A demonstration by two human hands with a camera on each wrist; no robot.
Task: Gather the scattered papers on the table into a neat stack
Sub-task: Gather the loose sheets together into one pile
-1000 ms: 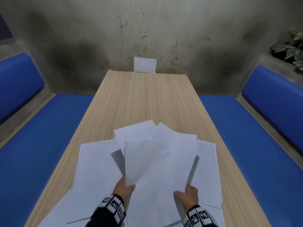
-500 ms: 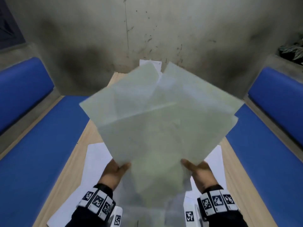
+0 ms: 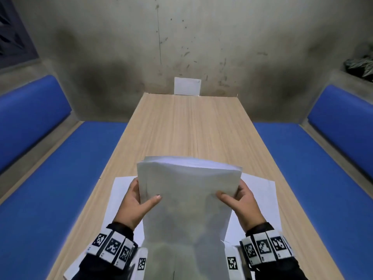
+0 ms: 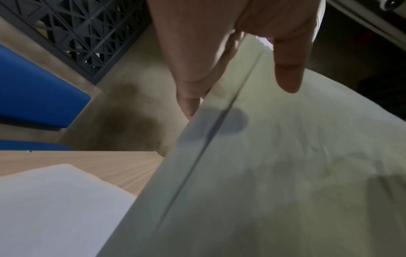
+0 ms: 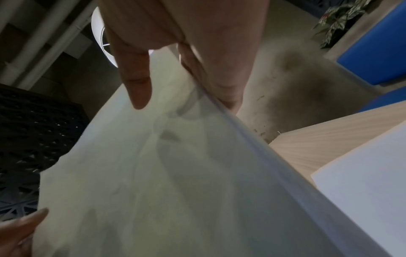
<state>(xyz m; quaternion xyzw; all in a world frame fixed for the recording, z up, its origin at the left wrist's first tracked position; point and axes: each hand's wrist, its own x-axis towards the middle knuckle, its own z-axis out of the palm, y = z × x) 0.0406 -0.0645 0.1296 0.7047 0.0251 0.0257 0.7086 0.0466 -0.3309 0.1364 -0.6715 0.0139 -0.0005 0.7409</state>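
While I hold the bundle of papers (image 3: 187, 190) upright over the desk (image 3: 189, 128), its edges have come into line

Compared with half a second ago, when the sheets were fanned out at odd angles and raised high, the bundle now sits lower and squared, which I judge puts the gathering step well along. My left hand (image 3: 135, 201) grips the left edge, thumb across the front and fingers (image 4: 193, 81) behind. My right hand (image 3: 242, 201) grips the right edge in the same manner. Loose sheets (image 3: 121, 199) remain flat on the desk beneath both hands and have yet to join the stack
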